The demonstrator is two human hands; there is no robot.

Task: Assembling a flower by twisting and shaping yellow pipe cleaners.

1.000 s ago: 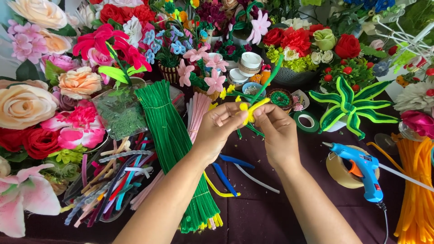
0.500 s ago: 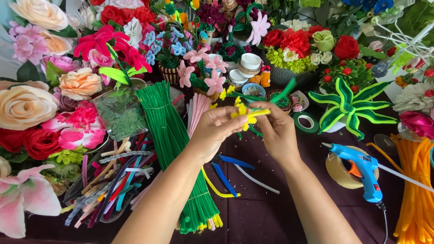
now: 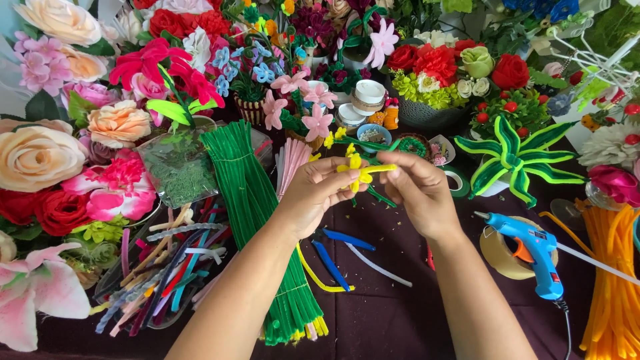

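Observation:
My left hand (image 3: pixel 319 193) and my right hand (image 3: pixel 417 192) meet over the dark table (image 3: pixel 400 313), both pinching a small yellow pipe-cleaner flower (image 3: pixel 360 172) on a green stem. The right fingers grip a yellow strand at the flower's right side, while the left fingers hold the petals from below. Part of the green stem pokes out beneath the hands. A thick bundle of green pipe cleaners (image 3: pixel 257 213) lies just left of my left forearm.
A blue glue gun (image 3: pixel 530 250) lies over a tape roll at the right, next to orange pipe cleaners (image 3: pixel 613 280). Loose blue, white and yellow pipe-cleaner pieces (image 3: pixel 333 257) lie under my hands. Mixed coloured pipe cleaners (image 3: pixel 157 273) sit left. Artificial flowers crowd the back and left.
The green stem that stuck up behind my hands has swung down out of sight. Both hands have shifted slightly, the right now pulling a yellow strand sideways.

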